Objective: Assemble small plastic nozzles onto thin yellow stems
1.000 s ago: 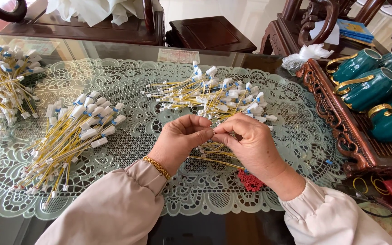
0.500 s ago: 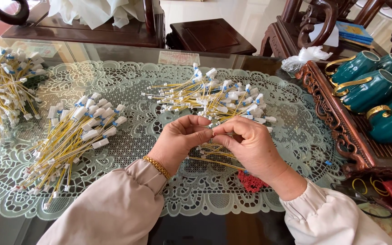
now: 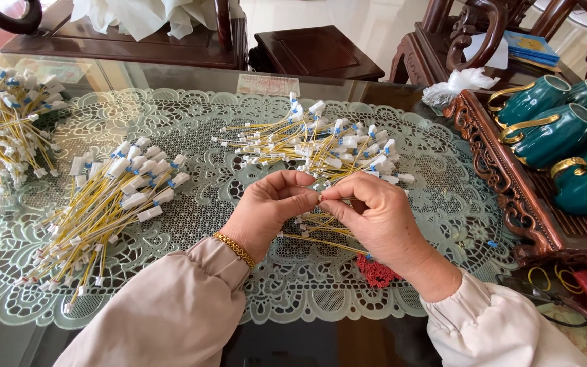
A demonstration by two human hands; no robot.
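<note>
While both hands meet over the lace mat, a thin yellow cable is pinched between them.

The left hand [image 3: 266, 211] and right hand [image 3: 375, 214] touch fingertip to fingertip, each clenched on a small white connector at the end of a yellow cable [image 3: 321, 239], which lies crosswise just under the right hand, its long axis running left to right. Neither hand is nearer; they share the grip. A loose pile of cables [image 3: 321, 143] lies just beyond the hands, a bundle [image 3: 113, 197] to the left. The lace mat [image 3: 191, 122] covers a glass counter [image 3: 171, 71]; a carved tray [image 3: 504, 183] of green teapots [image 3: 552, 132] stands at the right, dark wooden furniture behind.
</note>
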